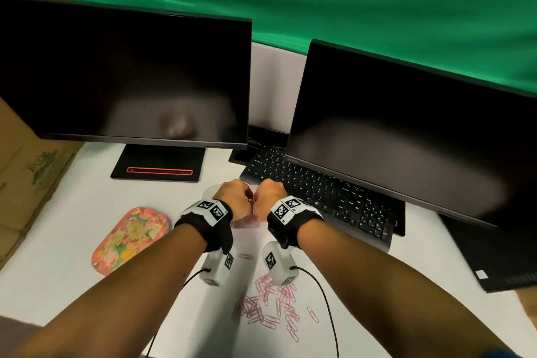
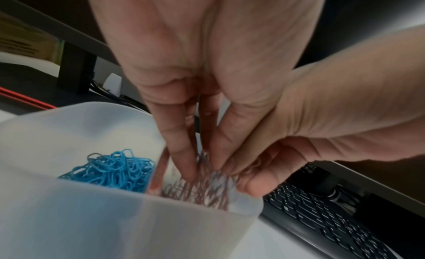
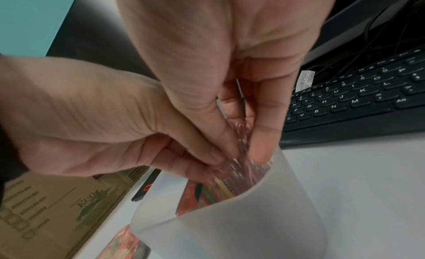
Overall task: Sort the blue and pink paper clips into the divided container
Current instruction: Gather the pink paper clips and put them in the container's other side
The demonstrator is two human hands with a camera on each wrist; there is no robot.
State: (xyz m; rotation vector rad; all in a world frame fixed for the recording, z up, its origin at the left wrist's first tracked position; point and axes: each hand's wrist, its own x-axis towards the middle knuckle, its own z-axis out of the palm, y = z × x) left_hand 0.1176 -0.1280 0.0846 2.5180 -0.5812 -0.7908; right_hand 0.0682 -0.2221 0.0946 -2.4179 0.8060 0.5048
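Observation:
The translucent divided container [image 2: 92,226] stands on the white table, mostly hidden under my hands in the head view. Blue paper clips [image 2: 112,170] fill its left compartment. My left hand [image 1: 238,197] and right hand [image 1: 270,195] meet above the right compartment, fingertips pointing down into it. Together they hold a bunch of pink paper clips [image 2: 202,186], which shows blurred between the fingers and down into that compartment. In the right wrist view the same blurred pink clips [image 3: 241,164] sit between the fingers at the container's rim [image 3: 230,204]. More loose pink clips [image 1: 270,305] lie on the table near me.
A black keyboard [image 1: 319,192] lies just right of the container, under the right monitor [image 1: 406,125]. The left monitor [image 1: 125,75] and its stand [image 1: 159,166] are behind. A floral tray [image 1: 130,238] lies to the left, with cardboard boxes [image 1: 26,177] at the table's left edge.

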